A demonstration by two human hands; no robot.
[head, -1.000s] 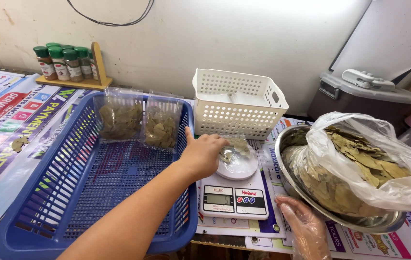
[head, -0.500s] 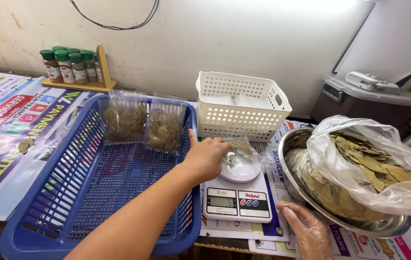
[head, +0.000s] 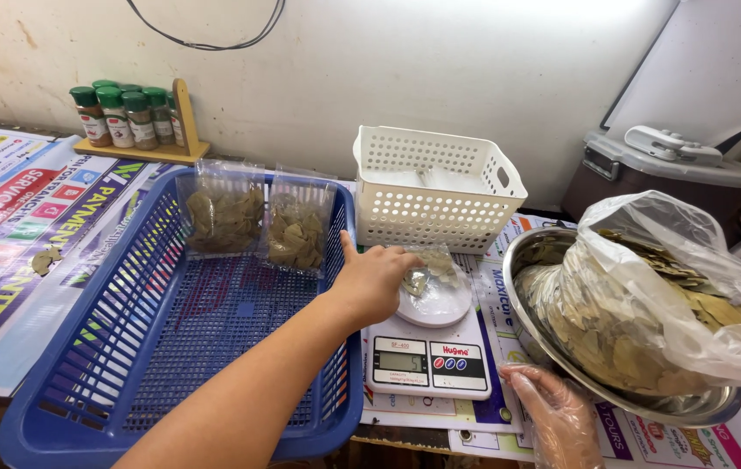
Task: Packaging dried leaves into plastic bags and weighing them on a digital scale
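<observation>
Looking at the last second, not much moves: the left hand [head: 376,282] is at the same spot as a second ago, on the small clear bag of dried leaves [head: 429,276] that sits on the round white pan of the digital scale [head: 427,347]. Its fingers curl over the bag's near left edge, with the thumb sticking up; whether they really pinch the plastic I can't tell. The scale shows a reading now, so the bag looks settled there, mid-weighing I'd guess. The gloved right hand [head: 557,417] has slid a touch left and rests spread at the near edge of the bench, just under the steel bowl [head: 700,406] holding the big bag of leaves [head: 674,295]. Two filled pouches [head: 257,221] lean at the far end of the blue basket [head: 66,382].
</observation>
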